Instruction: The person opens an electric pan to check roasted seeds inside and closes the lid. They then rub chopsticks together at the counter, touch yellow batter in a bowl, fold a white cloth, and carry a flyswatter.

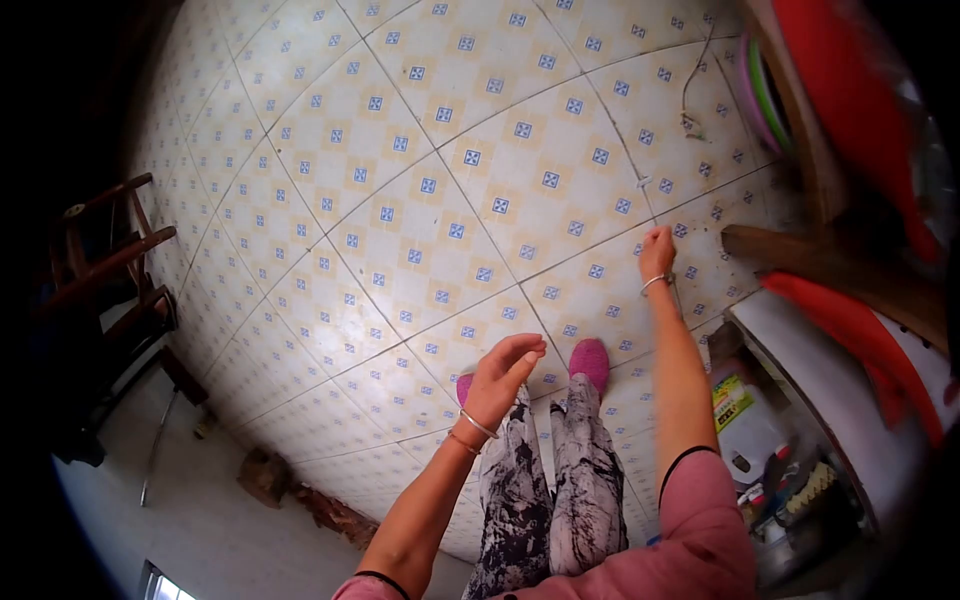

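My left hand (505, 378) is held out in front of my legs, palm turned inward. Its fingers are loosely curved and apart from the thumb, with nothing in them, and a bracelet circles the wrist. Further forward on the right, my right hand (657, 248) is closed in a fist over the tiled floor (470, 240). Whatever it may hold is hidden by the fingers. Just beyond that fist, a small whitish bit (643, 183) shows against the tiles.
Wooden furniture (110, 255) stands at the far left. To the right are a wooden beam (830, 275), red material (850, 110) and a shelf with a yellow-green labelled packet (733, 403). A cord (690, 90) lies on the floor near green and pink round rims (765, 100).
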